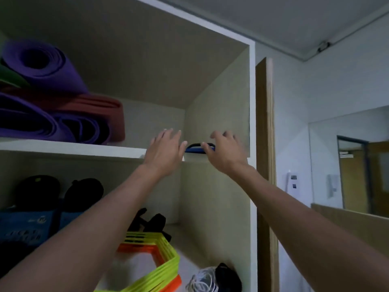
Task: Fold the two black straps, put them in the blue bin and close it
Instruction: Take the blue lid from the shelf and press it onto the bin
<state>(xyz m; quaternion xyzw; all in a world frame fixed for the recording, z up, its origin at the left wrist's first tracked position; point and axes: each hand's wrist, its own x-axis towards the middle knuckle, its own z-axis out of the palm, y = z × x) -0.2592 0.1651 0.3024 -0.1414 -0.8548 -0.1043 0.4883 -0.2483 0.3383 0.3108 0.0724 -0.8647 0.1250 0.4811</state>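
Both my arms reach up to the upper shelf point(69, 146) of a white cupboard. Between my hands a blue bin point(194, 149) shows only as a blue rim or handle at the shelf's front right; most of it is hidden. My left hand point(164, 150) is flat with fingers spread, just left of the blue rim. My right hand point(226, 151) has its fingers curled, with its thumb touching the blue rim's right end. I cannot see the black straps.
Rolled purple, red and green mats point(52, 98) fill the upper shelf's left. Below are dark bags on blue crates point(25, 226), black items point(151, 223), yellow and orange hexagon rings point(155, 262) and a white cord bundle point(202, 281). The cupboard's side wall point(252, 144) stands right of my right hand.
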